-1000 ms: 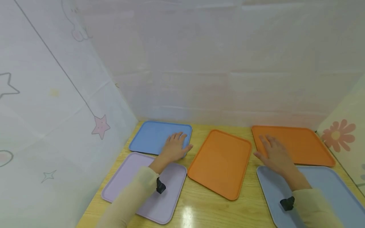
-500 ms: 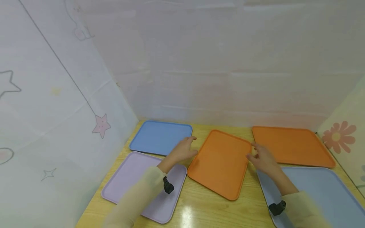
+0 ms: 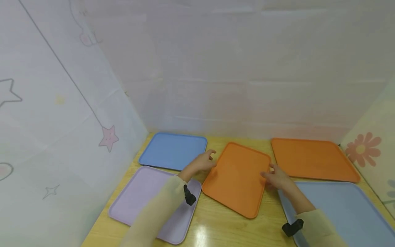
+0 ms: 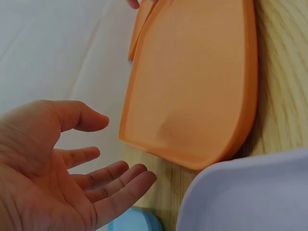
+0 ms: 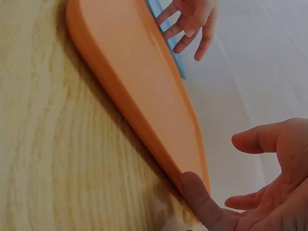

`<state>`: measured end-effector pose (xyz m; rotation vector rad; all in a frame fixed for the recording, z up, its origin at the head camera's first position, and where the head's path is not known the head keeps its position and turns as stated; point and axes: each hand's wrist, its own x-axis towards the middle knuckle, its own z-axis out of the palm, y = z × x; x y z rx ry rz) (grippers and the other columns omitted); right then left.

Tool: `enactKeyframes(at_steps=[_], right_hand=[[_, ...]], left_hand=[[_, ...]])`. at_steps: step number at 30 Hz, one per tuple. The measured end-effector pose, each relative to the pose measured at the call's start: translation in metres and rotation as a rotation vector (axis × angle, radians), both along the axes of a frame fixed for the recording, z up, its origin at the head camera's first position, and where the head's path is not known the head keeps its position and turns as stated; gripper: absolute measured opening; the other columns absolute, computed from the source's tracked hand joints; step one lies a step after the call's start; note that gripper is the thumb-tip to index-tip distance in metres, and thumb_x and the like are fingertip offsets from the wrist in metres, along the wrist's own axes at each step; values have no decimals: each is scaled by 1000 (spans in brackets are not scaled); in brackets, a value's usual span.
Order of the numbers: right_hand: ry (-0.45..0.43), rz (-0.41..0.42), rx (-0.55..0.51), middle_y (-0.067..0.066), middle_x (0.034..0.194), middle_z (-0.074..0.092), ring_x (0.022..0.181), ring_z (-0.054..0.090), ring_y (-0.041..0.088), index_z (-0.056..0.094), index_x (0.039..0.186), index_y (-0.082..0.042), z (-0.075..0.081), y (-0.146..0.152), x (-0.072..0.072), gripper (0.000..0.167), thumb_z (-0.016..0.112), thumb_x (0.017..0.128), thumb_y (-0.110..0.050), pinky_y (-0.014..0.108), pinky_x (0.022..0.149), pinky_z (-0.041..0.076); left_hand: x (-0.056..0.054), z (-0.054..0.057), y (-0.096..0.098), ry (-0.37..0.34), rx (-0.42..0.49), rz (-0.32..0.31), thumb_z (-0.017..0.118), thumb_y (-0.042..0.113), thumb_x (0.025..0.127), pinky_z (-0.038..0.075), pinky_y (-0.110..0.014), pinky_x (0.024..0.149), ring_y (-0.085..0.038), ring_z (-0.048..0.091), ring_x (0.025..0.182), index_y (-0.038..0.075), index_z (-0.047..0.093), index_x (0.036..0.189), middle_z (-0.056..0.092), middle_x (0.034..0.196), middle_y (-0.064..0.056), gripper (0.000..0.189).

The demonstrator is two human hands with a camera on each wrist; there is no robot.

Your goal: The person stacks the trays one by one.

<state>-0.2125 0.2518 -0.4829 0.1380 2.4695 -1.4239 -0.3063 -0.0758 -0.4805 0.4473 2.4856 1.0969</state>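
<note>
Hovering just off the left edge of the middle orange tray, the left hand has its fingers spread and gently bent, with nothing held. Opposite, the right hand is loosely spread too, gripping nothing; one fingertip looks to touch the tray's side, though from here I can't swear to it. That tray lies on the wooden table, between the lilac tray and the grey-blue tray.
</note>
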Motion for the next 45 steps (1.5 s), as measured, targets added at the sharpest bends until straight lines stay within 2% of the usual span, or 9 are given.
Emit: enactKeyframes(at_steps=[3,5,8,15,22,28,31,38,45], right_hand=[[2,11,46,44,136,44,109,64,42,10,151,19,-2,0,0,81,56,103,-25,48,90,55],[0,15,56,42,134,48,108,65,38,9,151,21,-4,0,-1,81,57,102,-24,46,89,55],[-15,3,-8,39,125,54,97,67,31,4,150,22,-9,-1,-3,82,57,100,-16,43,79,60],[-63,-31,-80,22,100,57,72,65,19,4,152,19,-19,-2,-15,85,57,87,5,37,62,62],[-97,4,-80,27,109,53,68,65,20,5,153,16,-18,1,-28,88,57,82,12,34,57,60],[-102,4,-118,26,114,43,77,60,23,10,153,13,-20,8,-36,88,61,81,13,32,59,59],[-107,12,-142,24,115,41,81,58,23,12,153,11,-20,12,-39,86,61,82,13,32,60,59],[-117,34,-115,22,114,47,86,56,24,18,154,7,-20,16,-48,83,65,85,10,34,62,58],[-195,34,-160,31,133,44,96,60,28,17,156,2,-22,20,-59,83,65,89,7,39,70,61]], left_hand=[[-5,-3,4,-53,23,3,61,15,97,55,-52,71,-25,58,74,16,38,156,56,135,-21,63],[-8,-6,6,-70,21,-2,62,13,97,58,-51,74,-25,63,82,15,37,156,57,133,-19,64],[-11,-9,9,-85,8,-11,64,10,95,59,-47,72,-27,66,86,13,36,157,59,128,-17,68],[-13,-13,12,-111,-42,-27,62,2,95,56,-45,67,-24,63,75,12,31,159,60,124,-17,72],[-11,-17,12,-162,-26,7,63,-2,92,61,-46,64,-22,65,68,12,28,160,59,131,-18,78],[-8,-21,8,-250,58,41,66,-10,84,62,-47,63,-23,63,61,11,29,156,62,106,-17,84],[-7,-22,6,-310,111,52,68,-13,82,62,-50,68,-23,64,64,10,26,155,59,104,-14,88],[0,-24,1,-332,140,59,69,-14,82,62,-45,62,-24,66,65,9,20,157,55,104,-16,92],[5,-26,-1,-368,202,80,69,-14,83,62,-47,64,-25,66,65,11,16,159,52,104,-15,95]])
